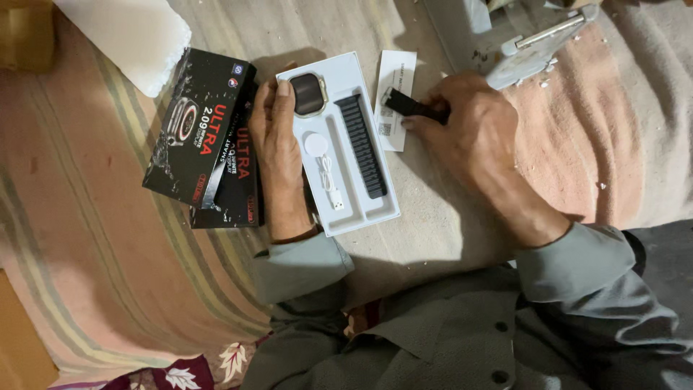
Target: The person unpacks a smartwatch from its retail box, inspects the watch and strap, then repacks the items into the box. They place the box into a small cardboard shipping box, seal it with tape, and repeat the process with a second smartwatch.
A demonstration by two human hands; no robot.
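Note:
A white tray [356, 78] lies on the cloth and holds a gold-edged watch body [308, 94], a black strap half [363, 146] and a white round charger with its cable [323, 161]. My left hand [277, 148] rests flat along the tray's left edge, thumb touching the watch body. My right hand [471, 137] is to the right of the tray, fingers closed on a second black strap piece [408, 105] that lies over a white paper leaflet [395, 101].
Two black product box parts [206, 137] lie stacked left of the tray. A white foam piece [130, 32] sits at the top left. A grey stand [530, 50] is at the top right. Striped and pink cloth [108, 238] covers the surface.

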